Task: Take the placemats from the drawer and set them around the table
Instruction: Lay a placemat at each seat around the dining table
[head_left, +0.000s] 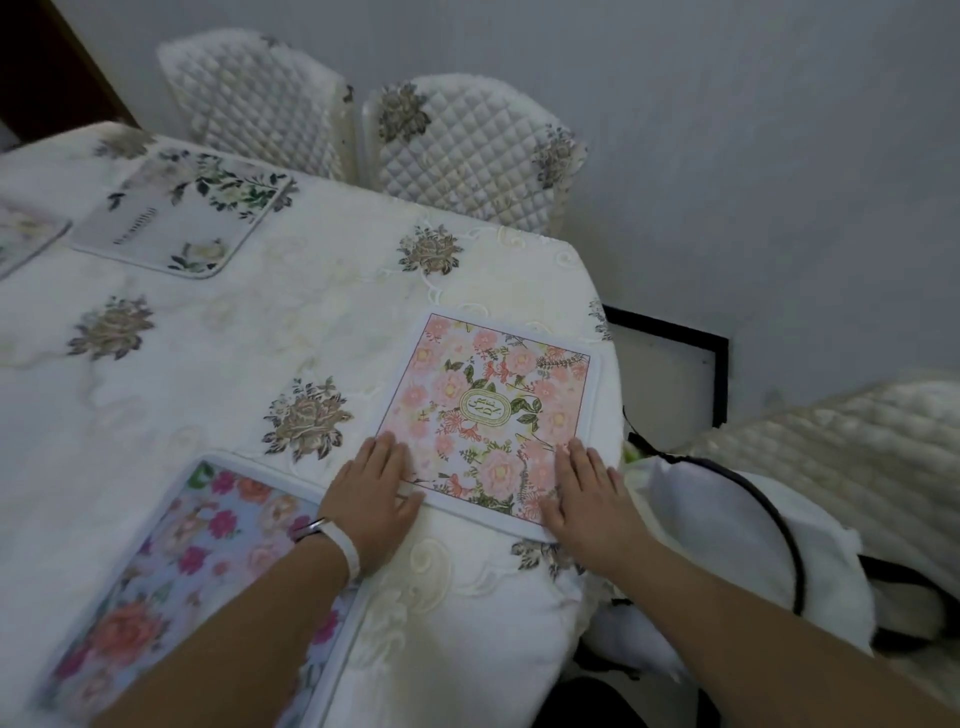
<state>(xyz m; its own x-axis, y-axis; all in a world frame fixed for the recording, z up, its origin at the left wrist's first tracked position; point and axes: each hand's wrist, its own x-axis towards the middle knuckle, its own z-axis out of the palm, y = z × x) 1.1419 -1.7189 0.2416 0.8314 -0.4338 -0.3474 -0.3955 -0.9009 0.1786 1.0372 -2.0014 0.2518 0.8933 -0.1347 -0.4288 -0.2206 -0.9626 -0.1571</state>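
Observation:
A pink floral placemat (488, 410) lies flat near the table's right edge. My left hand (376, 488) presses its near left corner with straight fingers. My right hand (589, 491) lies flat on its near right corner. A blue placemat with red and pink flowers (208, 561) lies at the near left, partly under my left forearm. A white placemat with green leaves (176, 213) sits at the far left. The edge of another mat (26, 234) shows at the left border. The drawer is not in view.
The table (234, 338) wears a cream cloth with embroidered flowers. Two quilted chairs (467, 150) stand at the far side against the wall. Another quilted chair (841, 452) stands at the right, with a white bag with black straps (727, 545) beside it.

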